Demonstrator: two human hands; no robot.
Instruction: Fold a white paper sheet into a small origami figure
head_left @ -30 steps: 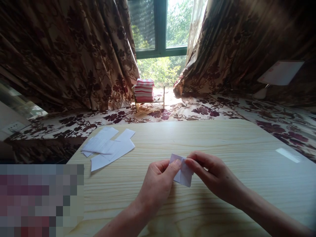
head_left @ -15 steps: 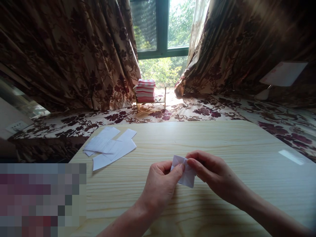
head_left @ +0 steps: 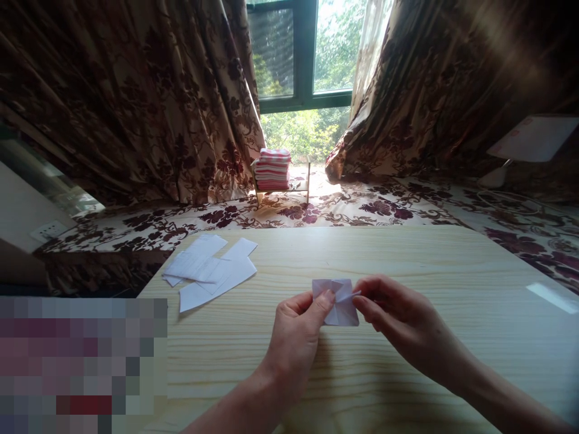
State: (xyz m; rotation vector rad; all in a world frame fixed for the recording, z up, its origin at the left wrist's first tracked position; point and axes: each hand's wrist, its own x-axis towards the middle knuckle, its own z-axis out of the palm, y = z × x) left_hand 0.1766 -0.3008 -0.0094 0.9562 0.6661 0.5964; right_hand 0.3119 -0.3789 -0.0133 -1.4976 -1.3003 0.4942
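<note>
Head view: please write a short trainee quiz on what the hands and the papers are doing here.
1. True or false: the left hand and the right hand both pinch the folded paper.
2. The loose paper slips lie on the table: A) left of the hands, B) right of the hands, C) under the hands?
3. What sits on the small rack by the window?

Key: 1 true; 2 A; 3 a stack of striped cloths.

The folded paper (head_left: pixel 337 301) in my left hand (head_left: pixel 294 340) is matt, creased; the table (head_left: pixel 407 253) is pale, smooth wood grain, faintly glossy; the curtains (head_left: pixel 136 108) are patterned cloth.
</note>
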